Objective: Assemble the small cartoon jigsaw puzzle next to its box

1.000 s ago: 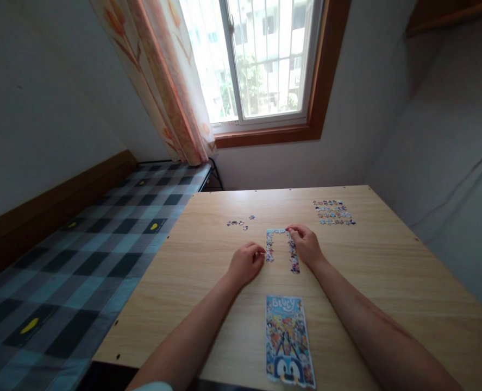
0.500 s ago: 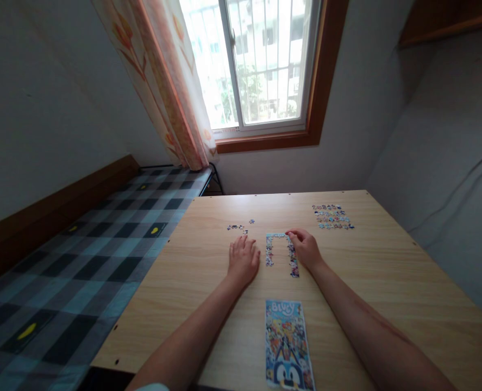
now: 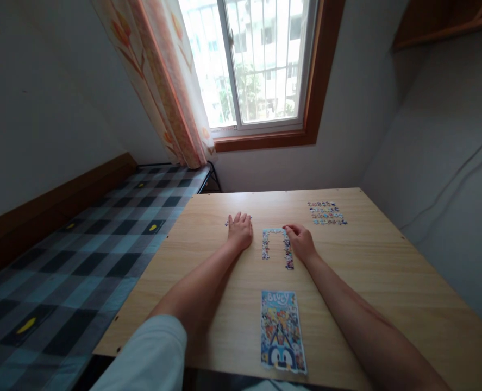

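Over a small group of loose jigsaw pieces (image 3: 226,224) lies my left hand (image 3: 239,231), palm down with its fingers stretched out; it covers most of them. To its right, a partly joined jigsaw border (image 3: 265,245) forms a top row and two sides, with bare wood inside. My right hand (image 3: 301,240) is at the border's top right corner, thumb and fingers pinched together there. Whether a piece sits between those fingertips is too small to tell. Nearer to me lies a colourful picture sheet (image 3: 282,331) marked "Bluey".
Several rows of loose jigsaw pieces (image 3: 326,214) lie at the back right of the wooden table (image 3: 346,293). A bed with a checked cover (image 3: 102,239) stands along the left. Behind are a curtain (image 3: 163,81) and a barred window (image 3: 261,65).
My left hand has reached forward, away from me, onto the loose pieces that showed beyond its fingers before. My right hand has stayed at the border's corner. The view has shifted slightly.
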`<state>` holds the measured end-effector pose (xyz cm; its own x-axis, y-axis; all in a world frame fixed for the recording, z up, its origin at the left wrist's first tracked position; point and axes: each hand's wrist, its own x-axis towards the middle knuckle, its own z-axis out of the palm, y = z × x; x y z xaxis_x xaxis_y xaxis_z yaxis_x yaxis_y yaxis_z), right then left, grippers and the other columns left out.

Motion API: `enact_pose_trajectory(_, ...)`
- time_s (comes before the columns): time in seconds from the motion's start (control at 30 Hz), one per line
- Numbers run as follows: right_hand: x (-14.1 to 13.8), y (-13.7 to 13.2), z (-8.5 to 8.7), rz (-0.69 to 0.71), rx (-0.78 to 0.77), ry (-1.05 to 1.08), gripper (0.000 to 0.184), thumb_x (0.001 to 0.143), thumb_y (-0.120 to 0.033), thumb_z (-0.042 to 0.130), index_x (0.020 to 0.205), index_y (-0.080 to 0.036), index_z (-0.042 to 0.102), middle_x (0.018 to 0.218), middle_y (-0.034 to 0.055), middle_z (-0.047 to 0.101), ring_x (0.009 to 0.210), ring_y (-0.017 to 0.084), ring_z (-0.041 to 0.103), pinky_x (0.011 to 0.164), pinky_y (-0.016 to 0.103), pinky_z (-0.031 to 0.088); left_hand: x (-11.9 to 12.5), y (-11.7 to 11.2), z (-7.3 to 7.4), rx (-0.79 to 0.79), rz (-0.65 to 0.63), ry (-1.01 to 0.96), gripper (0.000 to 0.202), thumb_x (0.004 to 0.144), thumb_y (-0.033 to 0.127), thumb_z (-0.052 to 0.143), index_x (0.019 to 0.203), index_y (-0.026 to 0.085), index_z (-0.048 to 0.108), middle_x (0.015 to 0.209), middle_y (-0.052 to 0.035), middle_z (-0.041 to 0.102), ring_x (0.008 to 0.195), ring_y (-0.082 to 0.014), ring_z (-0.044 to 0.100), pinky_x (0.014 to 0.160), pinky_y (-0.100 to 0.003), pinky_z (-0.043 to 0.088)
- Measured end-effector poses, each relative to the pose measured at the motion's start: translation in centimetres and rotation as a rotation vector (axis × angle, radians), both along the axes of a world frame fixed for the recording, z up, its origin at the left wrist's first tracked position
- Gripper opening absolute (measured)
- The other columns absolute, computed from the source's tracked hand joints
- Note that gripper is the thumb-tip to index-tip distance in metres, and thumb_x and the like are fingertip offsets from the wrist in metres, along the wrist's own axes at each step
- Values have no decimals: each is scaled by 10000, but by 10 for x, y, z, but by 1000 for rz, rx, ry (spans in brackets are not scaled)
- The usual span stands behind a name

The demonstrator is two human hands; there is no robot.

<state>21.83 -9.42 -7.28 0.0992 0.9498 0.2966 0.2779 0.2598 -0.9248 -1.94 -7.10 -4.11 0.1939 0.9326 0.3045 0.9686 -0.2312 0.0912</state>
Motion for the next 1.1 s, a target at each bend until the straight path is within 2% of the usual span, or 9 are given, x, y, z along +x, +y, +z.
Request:
enact_pose_trajectory(0.1, 1, 1, 1, -18, -19, 2, 325, 851, -448, 575, 922, -197, 769, 928, 69, 762, 861, 243, 675, 801, 369, 538, 4, 12, 3, -26, -39, 58, 418, 956, 174, 403, 1325, 141, 597, 1422, -181, 568, 1412, -338, 374, 1191, -627, 105)
enact_pose_trajectory(0.2, 4, 4, 2, -33, -42, 20, 336, 838, -446, 581, 930, -187, 774, 918, 71, 769, 840, 238, 677, 796, 362, 532, 9, 18, 6, -72, -56, 85, 366, 924, 124, 416, 1182, 125, 675, 1231, -193, 661, 1263, -327, 477, 1187, -610, 73)
enact_pose_trajectory(0.3, 7, 7, 1, -40, -28, 90, 323, 830, -437, 596, 905, -179, 774, 924, 79, 775, 869, 239, 690, 837, 360, 526, 15, 21, 9, -110, -49, 101, 323, 899, 113, 448, 1076, 115, 718, 1141, -202, 679, 1193, -327, 482, 1176, -576, 84)
enact_pose_trajectory(0.53, 11, 18, -8, -59, -48, 308, 261, 786, -420, 656, 858, -194, 765, 919, 62, 773, 925, 228, 698, 880, 359, 530, 22, 25, 26, -225, 19, 28, 226, 838, 120, 558, 961, 113, 747, 1068, -214, 699, 1115, -329, 513, 1014, -482, 337)
enact_pose_trajectory(0.77, 20, 15, -6, -37, -119, 493, 264, 758, -448, 675, 837, -200, 720, 927, 62, 762, 904, 198, 710, 810, 336, 573, 20, 28, 56, -348, 12, -256, 131, 701, 119, 712, 786, 196, 774, 903, -94, 741, 918, -252, 623, 859, -353, 465)
enact_pose_trajectory(0.87, 19, 10, -2, -30, -125, 547, 255, 734, -439, 709, 823, -200, 713, 909, 61, 758, 907, 199, 712, 812, 333, 578, 14, 14, 68, -340, -20, -467, 153, 744, 172, 709, 872, 197, 791, 892, -68, 746, 842, -198, 640, 796, -302, 492)
enact_pose_trajectory(0.93, 17, 8, -1, -50, -124, 566, 254, 724, -434, 718, 820, -199, 716, 898, 60, 756, 910, 201, 710, 822, 336, 575, 7, -3, 68, -347, -30, -628, 213, 784, 233, 698, 970, 175, 784, 877, -70, 752, 770, -166, 642, 718, -275, 509)
enact_pose_trajectory(1.0, 14, 6, -2, -75, -108, 545, 258, 735, -439, 704, 827, -198, 724, 897, 60, 757, 918, 205, 708, 837, 344, 570, 1, -26, 60, -373, -28, -789, 296, 823, 301, 669, 1063, 153, 760, 857, -74, 758, 699, -144, 645, 640, -252, 520)
enact_pose_trajectory(1.1, 11, 0, -3, -81, -69, 420, 264, 783, -436, 668, 864, -195, 741, 911, 63, 761, 916, 212, 702, 853, 360, 557, -4, -59, 36, -403, 0, -979, 371, 821, 386, 672, 1074, 124, 741, 850, -96, 764, 646, -138, 662, 583, -239, 527)
